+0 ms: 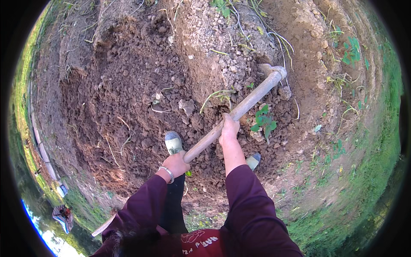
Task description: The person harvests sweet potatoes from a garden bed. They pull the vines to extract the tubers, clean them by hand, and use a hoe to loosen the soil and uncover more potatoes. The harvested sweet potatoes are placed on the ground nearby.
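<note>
Both my hands grip the wooden handle of a hoe (253,96), which slants from lower left to upper right across the soil. Nearer the hoe's head is my right hand (229,128), closed round the middle of the shaft. My left hand (176,163), with a metal bangle at its wrist, holds the shaft lower down; the handle's end (103,226) shows past my left sleeve. The hoe's head (273,69) rests at the side of a soil ridge, its blade partly hidden in the earth. Close to the shaft stands a small green leafy plant (264,122).
My shoes (173,141) stand in loose, dug soil (128,80) with clods and cut vines. Ridges with vines (340,80) run along the right. Grass (346,205) borders the plot at lower right. Several items, including a bag-like bundle (63,218), lie at far left.
</note>
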### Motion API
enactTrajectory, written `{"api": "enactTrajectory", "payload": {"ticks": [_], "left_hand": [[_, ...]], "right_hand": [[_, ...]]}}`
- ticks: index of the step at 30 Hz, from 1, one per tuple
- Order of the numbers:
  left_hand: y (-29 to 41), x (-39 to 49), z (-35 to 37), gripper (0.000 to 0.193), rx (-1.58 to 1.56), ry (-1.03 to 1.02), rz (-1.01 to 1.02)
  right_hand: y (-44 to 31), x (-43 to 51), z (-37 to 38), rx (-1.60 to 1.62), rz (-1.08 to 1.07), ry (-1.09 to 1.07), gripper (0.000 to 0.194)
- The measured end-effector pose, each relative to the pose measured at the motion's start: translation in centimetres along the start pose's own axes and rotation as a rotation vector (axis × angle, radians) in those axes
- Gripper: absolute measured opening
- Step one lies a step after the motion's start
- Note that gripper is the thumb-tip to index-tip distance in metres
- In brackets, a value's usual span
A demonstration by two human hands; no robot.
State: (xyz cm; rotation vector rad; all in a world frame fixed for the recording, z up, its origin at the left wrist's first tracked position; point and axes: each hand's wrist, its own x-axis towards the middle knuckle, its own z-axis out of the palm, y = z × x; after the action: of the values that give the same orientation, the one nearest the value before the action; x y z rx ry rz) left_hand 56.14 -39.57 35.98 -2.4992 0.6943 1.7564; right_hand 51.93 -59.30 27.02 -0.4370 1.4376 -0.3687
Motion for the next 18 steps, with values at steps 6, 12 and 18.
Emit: {"api": "enactTrajectory", "payload": {"ticks": [6,12,18], "left_hand": [[4.8,-2.0,-1.3,0.037,-0.051,0.009,-0.051],[4.0,0.8,-3.4,0.051,0.058,-0.085,-0.015],[4.7,4.3,-2.1,0.039,0.003,0.003,0.100]], "right_hand": [[-3.0,-0.4,-1.5,0.013,0.090,0.021,0.019],[-3.2,4.2,-1.7,0.108,0.131,0.010,0.019],[-2.7,4.8,-2.1,0.112,0.129,-0.141,0.017]]}}
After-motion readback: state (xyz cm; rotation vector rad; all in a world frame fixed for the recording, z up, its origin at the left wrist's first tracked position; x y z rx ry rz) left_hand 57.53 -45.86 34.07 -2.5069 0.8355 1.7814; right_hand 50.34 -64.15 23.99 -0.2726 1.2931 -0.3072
